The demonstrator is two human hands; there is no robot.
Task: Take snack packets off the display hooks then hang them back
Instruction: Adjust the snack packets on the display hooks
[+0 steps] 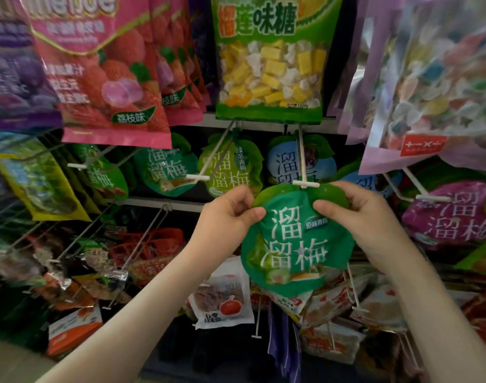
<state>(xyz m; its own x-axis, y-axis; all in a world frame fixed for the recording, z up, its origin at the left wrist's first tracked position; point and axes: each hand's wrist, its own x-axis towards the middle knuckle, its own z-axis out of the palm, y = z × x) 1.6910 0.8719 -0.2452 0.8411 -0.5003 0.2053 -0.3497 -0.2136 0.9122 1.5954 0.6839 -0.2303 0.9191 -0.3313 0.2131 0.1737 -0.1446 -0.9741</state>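
- The green packet (294,244) sat at centre-right of the frame, with its leaf-shaped top edge just under the white cross-bar tip of a hook (305,184).
- The left hand (230,214) pinched the packet's upper left corner between thumb and curled fingers. The right hand (366,217) pinched the upper right corner the same way.
- The packet looked light and soft: a thin film pouch, creased and bulging over lumpy contents. Its glossy face could probably slip in a loose pinch.
- The flat sealed top, on either side of the hang-hole, seemed the best place to hold it, as that would keep the hole taut for the hook's tip. Squeezing the belly would likely only crumple it.
- The hang-hole was hidden by the cross-bar and folded film, so whether the packet was threaded on the hook or free of it could not be told.
- Most of each hand's fingers lay behind the packet, out of sight.
- The yellow-and-green candy bag (269,59) at top centre covered the hook's root, and the bags along the left and right edges were blurred.
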